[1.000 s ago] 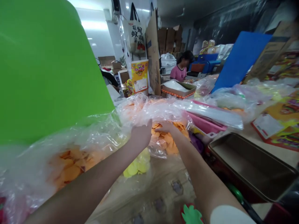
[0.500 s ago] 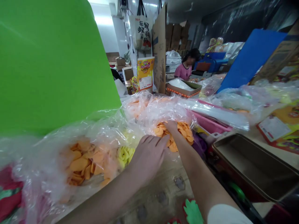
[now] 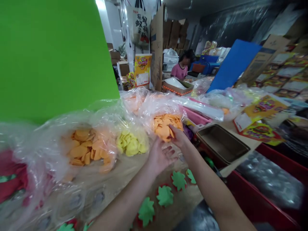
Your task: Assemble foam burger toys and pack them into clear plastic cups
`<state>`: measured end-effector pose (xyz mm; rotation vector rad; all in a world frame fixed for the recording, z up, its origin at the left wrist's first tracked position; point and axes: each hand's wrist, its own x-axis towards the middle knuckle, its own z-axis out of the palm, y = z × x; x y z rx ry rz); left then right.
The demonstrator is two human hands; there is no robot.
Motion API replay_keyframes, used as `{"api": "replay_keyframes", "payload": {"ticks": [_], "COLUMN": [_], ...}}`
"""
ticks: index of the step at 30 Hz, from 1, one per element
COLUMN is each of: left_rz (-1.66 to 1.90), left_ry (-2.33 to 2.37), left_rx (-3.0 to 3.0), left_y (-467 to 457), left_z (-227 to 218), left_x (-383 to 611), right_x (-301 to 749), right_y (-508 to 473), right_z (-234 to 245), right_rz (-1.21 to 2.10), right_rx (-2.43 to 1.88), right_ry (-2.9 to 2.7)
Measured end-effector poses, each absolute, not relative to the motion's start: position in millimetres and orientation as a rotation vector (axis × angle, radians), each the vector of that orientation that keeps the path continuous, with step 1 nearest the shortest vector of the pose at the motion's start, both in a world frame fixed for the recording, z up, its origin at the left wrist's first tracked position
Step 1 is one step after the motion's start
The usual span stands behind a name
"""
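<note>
Head view: right hand (image 3: 177, 136) grasping orange pieces (image 3: 164, 130); left hand (image 3: 161, 156) grip released, fingers spread. Tote bag (image 3: 138, 27) — Chinese characters, "在" legible; yellow packet (image 3: 142, 71) lettering — blurred.

There they are, thin, flat orange pieces (image 3: 166, 122) with rounded edges, overlapping in a loose heap at the mouth of a clear plastic bag (image 3: 161, 106), its film crumpled and shiny behind them; and at the heap's near edge I've got some in my right hand (image 3: 171, 133), between thumb and fingers.
</note>
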<state>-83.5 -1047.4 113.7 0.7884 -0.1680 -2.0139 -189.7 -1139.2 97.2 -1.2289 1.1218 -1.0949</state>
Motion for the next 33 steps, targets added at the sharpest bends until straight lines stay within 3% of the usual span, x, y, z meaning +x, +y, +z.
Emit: {"api": "replay_keyframes", "payload": {"ticks": [3,8,10,14,23,26,30,33], "left_rz": [-2.058,-2.116,-2.131,-2.187,-2.095,-2.097,-2.187,-2.215], "left_ry": [-0.162,-0.119,-0.163,-0.213,-0.292,-0.315,-0.262,-0.283], "left_rx": [0.541,0.531,0.578,0.82,1.211,1.237,1.075,0.986], "left_y": [-1039,-1007,-994,-975,-953,-956,-959,-959], "left_z": [110,97,89,72,57,59,64,66], "left_x": [-89,-97,-96,-96,-95,-98,-106,-105], "right_x": [-195,-202,-208,-225,-291,-301,-282,-267], "right_y": [-1084,-1016,-997,-967,-939,-940,-938,-933], "right_z": [106,109,105,84,39,47,53,45], "right_rz": [-1.112,-1.204,-1.122,-1.041,-1.13,-1.151,-0.905,-0.968], "right_rx": [-1.265,-1.942,-2.019,-1.813,-0.73,-0.676,-0.819,-0.813], "right_ry": [1.154,1.477,1.509,1.402,1.318,1.298,1.069,1.096]}}
